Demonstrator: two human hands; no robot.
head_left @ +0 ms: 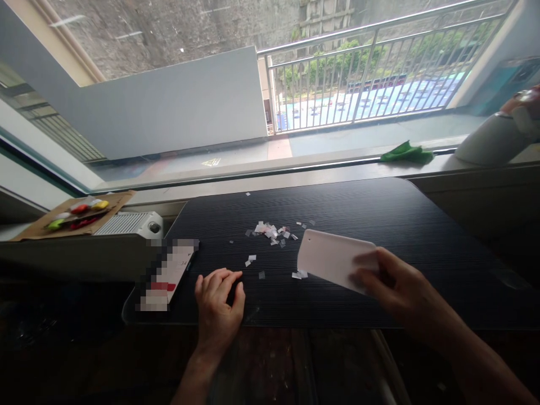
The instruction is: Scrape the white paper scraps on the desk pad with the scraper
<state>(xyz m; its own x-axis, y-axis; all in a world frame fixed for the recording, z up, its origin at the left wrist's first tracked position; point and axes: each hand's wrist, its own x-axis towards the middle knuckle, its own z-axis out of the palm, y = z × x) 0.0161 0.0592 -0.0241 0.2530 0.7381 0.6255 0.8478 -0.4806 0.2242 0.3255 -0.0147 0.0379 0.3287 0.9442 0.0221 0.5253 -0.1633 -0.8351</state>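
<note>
My right hand (390,279) grips a flat white card (333,256) by its right end. The card has a rounded left side and a small hole near its upper left corner. It is held over the dark table (363,208), tilted, and hides part of the tabletop. Left of its lower edge lie small white scraps (300,275). A loose heap of white and clear scraps (272,231) is spread near the table's middle, with a few strays around it. My left hand (219,295) rests on the table's front part, holding nothing, thumb apart from the loosely bent fingers.
A blurred-out flat item (171,275) lies at the table's left edge. Beyond it, a cardboard sheet (116,205) with colourful pieces sits beside a white ridged unit (130,224). On the window sill lie a green cloth (407,153) and a white rounded object (485,140).
</note>
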